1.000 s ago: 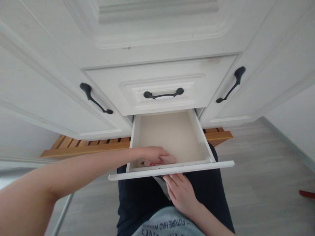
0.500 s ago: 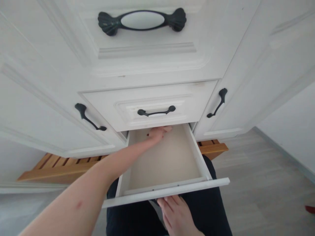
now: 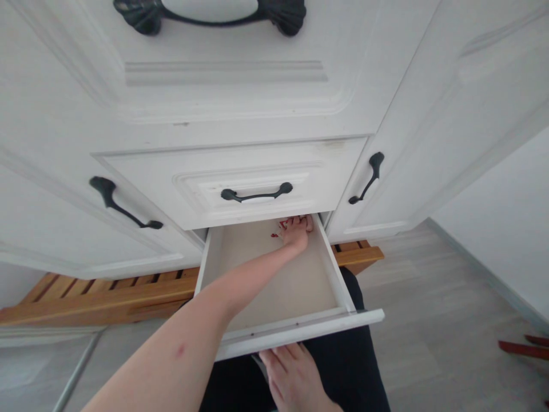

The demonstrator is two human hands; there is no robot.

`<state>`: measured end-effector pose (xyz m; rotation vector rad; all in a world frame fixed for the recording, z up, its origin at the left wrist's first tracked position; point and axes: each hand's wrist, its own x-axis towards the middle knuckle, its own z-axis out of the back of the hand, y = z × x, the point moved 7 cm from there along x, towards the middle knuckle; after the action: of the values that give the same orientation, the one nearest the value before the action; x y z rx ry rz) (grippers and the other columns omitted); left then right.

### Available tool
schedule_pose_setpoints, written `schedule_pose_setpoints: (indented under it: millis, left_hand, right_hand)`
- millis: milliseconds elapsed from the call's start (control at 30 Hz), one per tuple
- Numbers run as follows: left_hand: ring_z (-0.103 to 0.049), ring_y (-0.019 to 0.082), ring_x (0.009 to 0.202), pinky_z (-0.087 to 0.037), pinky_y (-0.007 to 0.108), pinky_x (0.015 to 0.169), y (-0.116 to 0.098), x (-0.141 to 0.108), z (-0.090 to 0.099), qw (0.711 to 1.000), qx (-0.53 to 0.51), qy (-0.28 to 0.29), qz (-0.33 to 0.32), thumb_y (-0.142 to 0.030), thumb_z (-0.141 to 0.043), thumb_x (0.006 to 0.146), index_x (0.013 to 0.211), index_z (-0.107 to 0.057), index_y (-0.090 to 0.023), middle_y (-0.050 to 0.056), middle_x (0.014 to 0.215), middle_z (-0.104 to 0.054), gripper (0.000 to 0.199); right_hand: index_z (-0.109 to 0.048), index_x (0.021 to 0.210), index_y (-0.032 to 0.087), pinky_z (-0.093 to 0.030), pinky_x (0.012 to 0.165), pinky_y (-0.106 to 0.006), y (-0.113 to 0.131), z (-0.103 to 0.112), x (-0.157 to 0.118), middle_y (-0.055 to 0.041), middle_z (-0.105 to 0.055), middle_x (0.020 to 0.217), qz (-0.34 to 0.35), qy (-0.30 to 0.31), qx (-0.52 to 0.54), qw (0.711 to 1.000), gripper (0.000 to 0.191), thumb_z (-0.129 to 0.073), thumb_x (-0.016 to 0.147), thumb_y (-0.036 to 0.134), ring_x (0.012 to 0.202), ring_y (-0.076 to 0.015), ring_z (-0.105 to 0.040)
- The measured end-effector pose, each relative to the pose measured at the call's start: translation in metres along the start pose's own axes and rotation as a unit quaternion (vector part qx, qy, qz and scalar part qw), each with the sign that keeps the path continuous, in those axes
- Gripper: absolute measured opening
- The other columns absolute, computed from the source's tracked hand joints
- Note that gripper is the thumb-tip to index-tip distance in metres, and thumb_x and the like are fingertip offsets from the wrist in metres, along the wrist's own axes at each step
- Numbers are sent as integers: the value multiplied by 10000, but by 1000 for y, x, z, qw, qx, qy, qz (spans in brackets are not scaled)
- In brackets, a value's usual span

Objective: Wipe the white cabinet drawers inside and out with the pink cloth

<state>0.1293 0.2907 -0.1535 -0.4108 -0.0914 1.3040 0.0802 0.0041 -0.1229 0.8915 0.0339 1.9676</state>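
A white drawer [image 3: 274,337] is pulled out over my knees, its pale bottom largely bare. My left hand [image 3: 295,232] reaches deep inside, near the back right corner, with bent fingers closed on a small red-and-white patterned thing [image 3: 283,224]. Its kind cannot be made out, as the fingers cover most of it. A small red bit [image 3: 274,235] shows just left of it. My right hand [image 3: 295,375] is at the outer face of the drawer front, fingers curled up around its handle, which is mostly hidden by the hand and the front's edge.
Above is a shut drawer with a dark handle [image 3: 257,193]. Cabinet doors with dark handles [image 3: 124,209] flank it. A slatted wooden ledge [image 3: 150,292] runs beneath the cabinet. Dark red legs [image 3: 521,348] stand on the grey floor [image 3: 433,320] at right.
My left hand has moved right along the back of the drawer, and the red-and-white thing now shows under its fingers. My right hand stays at the drawer front. The view has shifted slightly.
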Motion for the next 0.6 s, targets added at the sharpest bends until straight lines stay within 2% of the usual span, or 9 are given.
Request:
schedule_pose_setpoints:
  millis: [100, 200, 333, 433, 600]
  left_hand:
    - [-437, 332, 1332, -474, 489, 985, 7, -21, -9, 998, -5, 43, -49, -340, -471, 939, 1316, -556, -317, 70, 1479, -479, 387]
    - [-485, 347, 1267, -487, 477, 953, 5, -53, -21, 991, -9, 94, -94, -410, -498, 896, 1322, -549, -340, 72, 1412, -510, 434]
    - [-538, 321, 1182, -443, 483, 1008, -9, -103, -36, 972, -8, 167, -163, -376, -555, 827, 1365, -531, -339, 90, 1297, -557, 540]
    - [-560, 277, 1151, -416, 444, 1038, -20, -133, -46, 945, -8, 234, -229, -329, -589, 802, 1328, -576, -391, 55, 1247, -593, 530]
    - [-546, 268, 1184, -409, 404, 1030, -22, -148, -51, 909, -5, 287, -303, -400, -573, 866, 1363, -560, -400, 49, 1279, -593, 497]
  right_hand:
    - [-649, 1122, 211, -499, 717, -306, 0, -1, -1, -9, -750, 938, -7, 21, 4, 1000, 297, -378, 1010, 254, 856, -198, -668]
    - [-641, 1150, 209, -503, 743, -304, 0, -4, -5, -17, -743, 965, -11, 43, 10, 999, 260, -441, 985, 229, 872, -200, -658]
    - [-626, 1211, 211, -512, 802, -303, -1, -9, -10, -33, -734, 1012, -15, 73, 16, 997, 290, -517, 942, 190, 916, -204, -648]
    - [-617, 1242, 236, -514, 862, -310, -3, -13, -14, -36, -728, 1055, -32, 100, 12, 994, 350, -555, 907, 155, 975, -212, -645]
    - [-604, 1280, 250, -515, 929, -327, -4, -14, -19, -32, -715, 1095, -43, 119, 21, 992, 426, -566, 880, 111, 1043, -224, -636]
